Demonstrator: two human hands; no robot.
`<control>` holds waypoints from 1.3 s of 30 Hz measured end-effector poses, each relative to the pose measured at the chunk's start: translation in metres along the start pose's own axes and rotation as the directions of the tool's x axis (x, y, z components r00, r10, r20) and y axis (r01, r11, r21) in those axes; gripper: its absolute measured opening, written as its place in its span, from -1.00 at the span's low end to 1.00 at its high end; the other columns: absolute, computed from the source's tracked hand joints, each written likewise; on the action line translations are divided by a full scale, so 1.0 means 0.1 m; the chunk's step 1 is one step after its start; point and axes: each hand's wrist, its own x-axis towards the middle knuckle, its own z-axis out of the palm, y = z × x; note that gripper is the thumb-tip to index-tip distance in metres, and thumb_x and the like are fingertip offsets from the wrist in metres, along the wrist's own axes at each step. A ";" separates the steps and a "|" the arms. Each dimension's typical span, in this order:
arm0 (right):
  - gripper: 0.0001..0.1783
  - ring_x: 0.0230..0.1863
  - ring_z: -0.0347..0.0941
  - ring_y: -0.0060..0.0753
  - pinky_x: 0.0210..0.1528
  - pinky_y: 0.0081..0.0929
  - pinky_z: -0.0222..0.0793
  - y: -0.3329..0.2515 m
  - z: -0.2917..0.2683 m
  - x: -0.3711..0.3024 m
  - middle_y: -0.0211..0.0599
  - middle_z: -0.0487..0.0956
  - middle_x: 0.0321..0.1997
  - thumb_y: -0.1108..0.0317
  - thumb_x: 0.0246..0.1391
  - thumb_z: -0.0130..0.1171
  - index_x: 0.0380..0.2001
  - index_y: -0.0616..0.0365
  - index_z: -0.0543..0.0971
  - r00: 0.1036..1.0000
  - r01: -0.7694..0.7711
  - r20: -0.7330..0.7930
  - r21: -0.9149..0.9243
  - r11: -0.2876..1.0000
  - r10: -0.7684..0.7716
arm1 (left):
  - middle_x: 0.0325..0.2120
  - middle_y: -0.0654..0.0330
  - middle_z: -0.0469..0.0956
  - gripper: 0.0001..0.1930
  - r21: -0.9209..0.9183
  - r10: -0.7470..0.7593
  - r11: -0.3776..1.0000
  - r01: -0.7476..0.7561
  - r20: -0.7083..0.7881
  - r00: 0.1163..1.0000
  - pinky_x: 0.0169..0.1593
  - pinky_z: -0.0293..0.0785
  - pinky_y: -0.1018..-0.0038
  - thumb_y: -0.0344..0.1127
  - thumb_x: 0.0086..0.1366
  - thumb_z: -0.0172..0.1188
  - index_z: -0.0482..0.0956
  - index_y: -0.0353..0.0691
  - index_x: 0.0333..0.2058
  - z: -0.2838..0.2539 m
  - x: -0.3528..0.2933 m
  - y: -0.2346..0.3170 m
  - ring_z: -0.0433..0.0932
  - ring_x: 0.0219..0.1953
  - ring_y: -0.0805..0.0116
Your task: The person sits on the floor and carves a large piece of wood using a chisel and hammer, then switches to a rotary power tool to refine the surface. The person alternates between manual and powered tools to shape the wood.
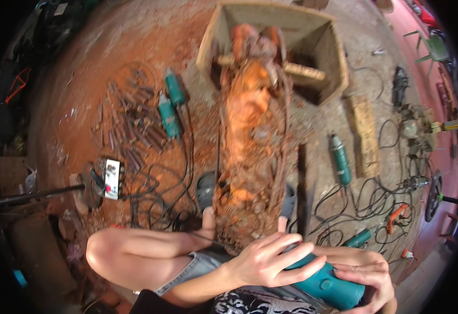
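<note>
A teal electric die grinder [326, 285] lies across my lap at the lower right, held in both hands. My left hand [268, 261] reaches over its front end, the fingers bent around the body. Around the rear end curls my right hand [370, 280], thumb and fingers on the casing. The tool's tip is hidden behind my left hand. Between my feet stretches a long carved piece of reddish-brown wood [247, 120], rough and orange in places. Its far end rests on a wooden bar [305, 71] across a big open box [276, 10]. Neither hand touches the carving.
Left of the carving lie two teal grinders [169, 116], many wood offcuts [135, 112] and a white power strip [112, 179]. To the right are another teal grinder [340, 159], a wood block [364, 136], tangled black cables [344, 209] and an orange-handled tool [396, 217].
</note>
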 end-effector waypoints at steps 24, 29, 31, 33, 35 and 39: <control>-0.22 0.47 0.11 0.56 0.39 0.36 0.18 1.44 0.41 -0.23 0.55 -0.08 0.54 0.35 -0.09 0.60 0.14 0.24 0.37 0.986 0.165 -0.062 0.520 0.838 -0.155 | -0.12 0.19 0.57 -0.67 -0.117 -0.197 0.974 0.192 -0.033 0.980 -0.09 0.64 0.33 -0.24 0.15 0.31 0.67 -0.11 -0.09 0.17 0.01 -0.70 0.61 -0.15 0.19; -0.22 0.45 0.15 0.54 0.38 0.31 0.22 1.45 0.61 -0.15 0.48 0.00 0.46 0.37 -0.13 0.62 0.10 0.25 0.36 0.934 0.347 -0.279 0.558 0.754 -0.224 | -0.13 0.18 0.57 -0.68 -0.130 -0.223 0.967 0.217 -0.035 0.974 -0.10 0.64 0.33 -0.27 0.13 0.32 0.66 -0.11 -0.10 0.17 -0.04 -0.72 0.61 -0.16 0.19; -0.22 0.45 0.17 0.53 0.38 0.29 0.23 1.47 0.65 -0.14 0.45 0.03 0.43 0.37 -0.14 0.62 0.08 0.25 0.36 0.919 0.379 -0.318 0.555 0.741 -0.231 | -0.13 0.18 0.57 -0.68 -0.126 -0.227 0.967 0.222 -0.028 0.974 -0.11 0.63 0.34 -0.27 0.12 0.32 0.66 -0.11 -0.10 0.14 -0.03 -0.74 0.61 -0.16 0.19; -0.22 0.44 0.18 0.52 0.37 0.27 0.25 1.48 0.69 -0.13 0.42 0.06 0.40 0.38 -0.16 0.63 0.07 0.25 0.36 0.908 0.400 -0.347 0.549 0.734 -0.236 | -0.14 0.17 0.57 -0.67 -0.113 -0.216 0.971 0.211 -0.032 0.976 -0.12 0.63 0.33 -0.27 0.12 0.32 0.66 -0.11 -0.11 0.13 -0.03 -0.75 0.60 -0.16 0.18; -0.23 0.43 0.20 0.51 0.37 0.25 0.27 1.49 0.70 -0.11 0.39 0.09 0.37 0.38 -0.17 0.63 0.05 0.26 0.36 0.897 0.421 -0.371 0.548 0.723 -0.241 | -0.14 0.17 0.56 -0.67 -0.105 -0.211 0.973 0.206 -0.036 0.977 -0.13 0.62 0.33 -0.27 0.11 0.32 0.66 -0.12 -0.11 0.13 -0.04 -0.75 0.60 -0.16 0.18; -0.23 0.41 0.23 0.49 0.36 0.20 0.30 1.52 0.76 -0.11 0.33 0.15 0.31 0.40 -0.20 0.64 0.02 0.26 0.35 0.876 0.456 -0.410 0.533 0.713 -0.253 | -0.15 0.16 0.56 -0.66 -0.113 -0.220 0.970 0.215 -0.029 0.975 -0.15 0.62 0.33 -0.27 0.10 0.32 0.65 -0.13 -0.10 0.14 -0.04 -0.73 0.60 -0.17 0.17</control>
